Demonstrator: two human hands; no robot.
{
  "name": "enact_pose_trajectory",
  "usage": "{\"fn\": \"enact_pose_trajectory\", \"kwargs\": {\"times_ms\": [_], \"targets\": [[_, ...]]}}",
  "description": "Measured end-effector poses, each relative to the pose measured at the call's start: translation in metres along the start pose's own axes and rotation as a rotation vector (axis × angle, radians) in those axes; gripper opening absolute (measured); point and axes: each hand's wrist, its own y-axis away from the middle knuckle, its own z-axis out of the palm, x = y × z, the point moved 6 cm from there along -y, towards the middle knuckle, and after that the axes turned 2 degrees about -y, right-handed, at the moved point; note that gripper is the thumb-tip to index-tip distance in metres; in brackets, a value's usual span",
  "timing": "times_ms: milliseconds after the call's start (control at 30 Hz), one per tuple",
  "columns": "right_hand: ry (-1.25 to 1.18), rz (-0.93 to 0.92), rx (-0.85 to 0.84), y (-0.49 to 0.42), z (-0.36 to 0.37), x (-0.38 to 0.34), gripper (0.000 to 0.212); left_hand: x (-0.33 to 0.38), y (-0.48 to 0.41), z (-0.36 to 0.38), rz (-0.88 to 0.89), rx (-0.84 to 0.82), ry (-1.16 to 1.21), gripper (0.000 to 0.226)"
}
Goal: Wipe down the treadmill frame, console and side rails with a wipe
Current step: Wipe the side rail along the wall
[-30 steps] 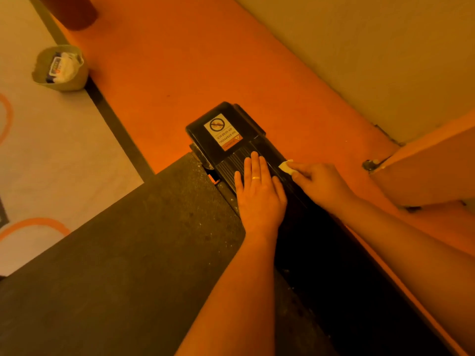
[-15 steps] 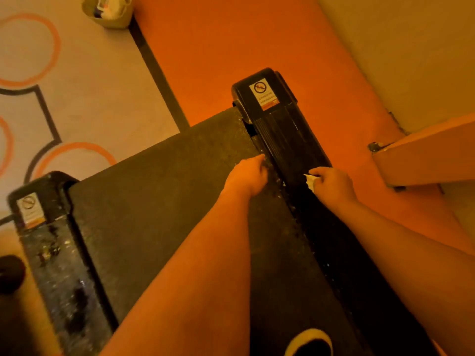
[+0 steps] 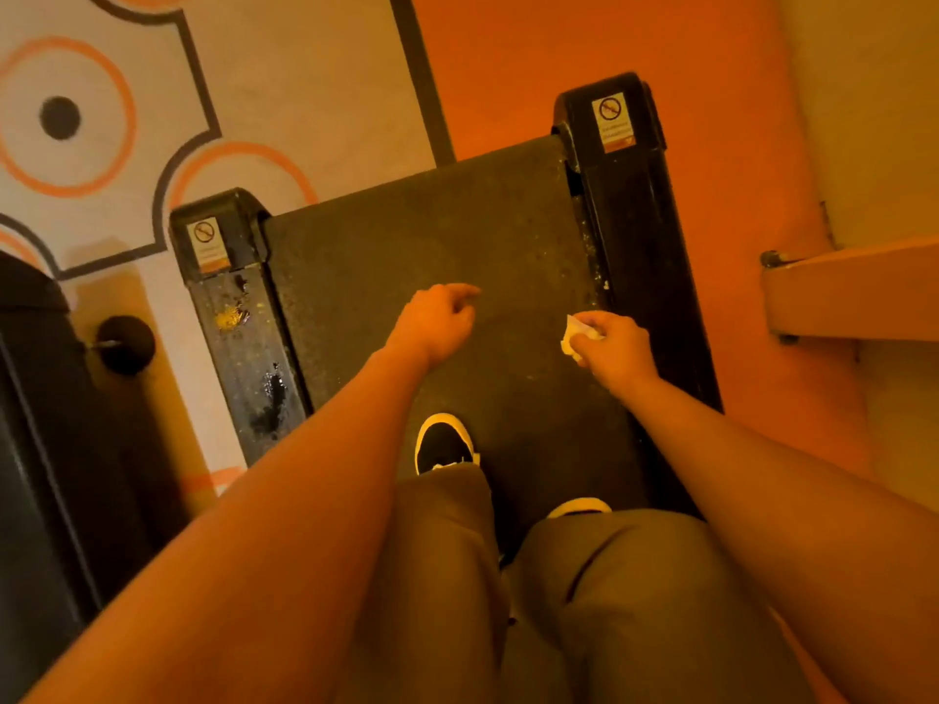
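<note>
the right hand [image 3: 617,350] pinches a small crumpled white wipe [image 3: 575,335] between thumb and fingertips. it is over the right edge of the dark grey speckled treadmill belt [image 3: 416,236], just beside the glossy black right side rail [image 3: 643,256]. the left hand [image 3: 437,320] hangs over the middle of the belt, fingers loosely curled, holding nothing. nearer the body, two black shoes with pale soles [image 3: 443,442] stand on the belt under olive trouser legs [image 3: 635,602]. pale crumbs line the seam between the belt and the right rail. the black left side rail [image 3: 239,358] carries a yellowish smear and dark blotches. each rail's far end cap bears a small white warning sticker [image 3: 612,121].

right of the treadmill, a strip of orange floor [image 3: 508,68] runs to a pale wall [image 3: 864,94], where a flat ledge [image 3: 853,292] juts in near the right rail. to the left lies pale carpet with orange rings and dark lines [image 3: 279,68], narrowed by another dark machine [image 3: 40,449] and its round black foot [image 3: 124,345].
</note>
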Motion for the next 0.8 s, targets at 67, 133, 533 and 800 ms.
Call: {"fn": "enact_pose_trajectory", "kwargs": {"times_ms": [67,133,533,800], "targets": [[0.010,0.012,-0.024,0.024,0.006,0.000,0.038,-0.003,0.033,-0.006,-0.021,0.022,0.057,0.037],[0.021,0.004,-0.057,0.047,0.009,-0.003,0.037,-0.013,0.064,-0.011,-0.068,0.042,0.089,0.036],[0.079,-0.043,-0.097,0.158,-0.027,-0.038,0.034,-0.042,0.192,-0.037,-0.259,0.056,0.184,0.038],[0.105,-0.072,-0.097,0.177,-0.036,-0.060,0.034,-0.043,0.222,-0.040,-0.287,0.124,0.319,0.040]]}}
